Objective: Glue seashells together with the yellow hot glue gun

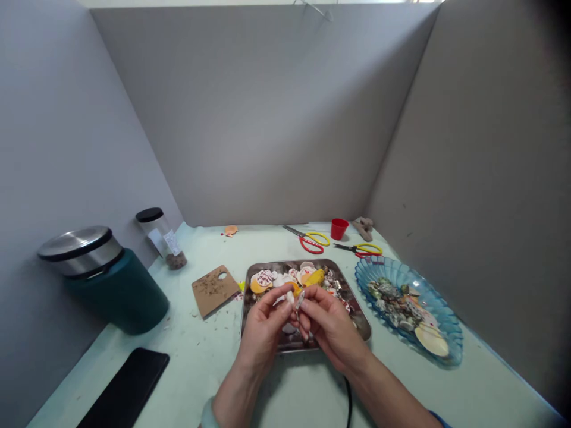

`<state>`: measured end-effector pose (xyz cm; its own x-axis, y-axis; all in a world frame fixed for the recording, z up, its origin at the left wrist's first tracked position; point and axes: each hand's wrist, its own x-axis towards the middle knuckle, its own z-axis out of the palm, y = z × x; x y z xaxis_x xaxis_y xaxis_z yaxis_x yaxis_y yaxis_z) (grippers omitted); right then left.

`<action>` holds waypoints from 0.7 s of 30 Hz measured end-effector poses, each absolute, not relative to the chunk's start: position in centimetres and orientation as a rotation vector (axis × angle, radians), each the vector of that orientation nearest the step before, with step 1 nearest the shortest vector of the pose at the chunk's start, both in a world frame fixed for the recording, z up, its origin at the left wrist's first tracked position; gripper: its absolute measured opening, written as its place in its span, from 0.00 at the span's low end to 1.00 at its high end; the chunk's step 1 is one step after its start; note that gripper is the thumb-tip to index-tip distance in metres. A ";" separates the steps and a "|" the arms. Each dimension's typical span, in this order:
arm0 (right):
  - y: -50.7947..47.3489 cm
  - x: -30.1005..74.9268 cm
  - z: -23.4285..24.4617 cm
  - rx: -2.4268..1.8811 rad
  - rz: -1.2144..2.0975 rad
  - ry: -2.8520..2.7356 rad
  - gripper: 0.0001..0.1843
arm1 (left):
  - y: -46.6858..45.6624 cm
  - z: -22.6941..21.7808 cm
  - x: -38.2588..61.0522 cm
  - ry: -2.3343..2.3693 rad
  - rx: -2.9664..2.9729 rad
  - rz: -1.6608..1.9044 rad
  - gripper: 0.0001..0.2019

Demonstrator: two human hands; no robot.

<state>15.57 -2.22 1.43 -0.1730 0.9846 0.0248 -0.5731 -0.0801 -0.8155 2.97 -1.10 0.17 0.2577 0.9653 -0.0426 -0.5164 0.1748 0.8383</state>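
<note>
Both my hands meet over a metal tray [248,284] of seashells near the table's front. My left hand [263,327] and my right hand [328,324] are closed in a pinch on one small white shell [298,299] held between their fingertips, just above the tray. In the tray lie several shells, white, orange and speckled red, with a yellow one [314,277] at the back. What lies under my palms is hidden.
A blue glass dish [446,309] with shells stands to the right. Two yellow-and-red scissors [312,239] [363,248] and a red cup [339,228] lie behind. At left are a brown board [215,289], a clear jar [157,230], a teal bin [107,279] and a black phone [127,389].
</note>
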 end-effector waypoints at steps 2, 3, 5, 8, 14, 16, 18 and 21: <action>-2.3 15.6 1.5 -0.681 1.586 -0.842 0.11 | -1.1 0.2 2.9 0.668 0.832 1.162 0.21; -2.3 15.5 1.5 -0.686 1.585 -0.845 0.11 | -1.0 0.2 2.9 0.670 0.831 1.159 0.20; -2.3 15.6 1.5 -0.699 1.580 -0.852 0.12 | -1.0 0.3 2.9 0.684 0.818 1.164 0.19; -2.3 15.6 1.5 -0.709 1.579 -0.852 0.12 | -1.0 0.3 2.9 0.693 0.809 1.170 0.18; -2.1 15.7 1.3 -0.730 1.575 -0.816 0.12 | -0.9 0.1 2.6 0.721 0.835 1.145 0.16; -2.0 15.8 1.4 -0.737 1.572 -0.809 0.12 | -0.8 0.1 2.6 0.720 0.841 1.143 0.15; -2.0 15.9 1.4 -0.750 1.563 -0.815 0.12 | -0.8 0.2 2.5 0.721 0.828 1.139 0.15; -2.0 16.0 1.3 -0.789 1.528 -0.866 0.11 | -0.9 0.4 2.5 0.748 0.787 1.136 0.15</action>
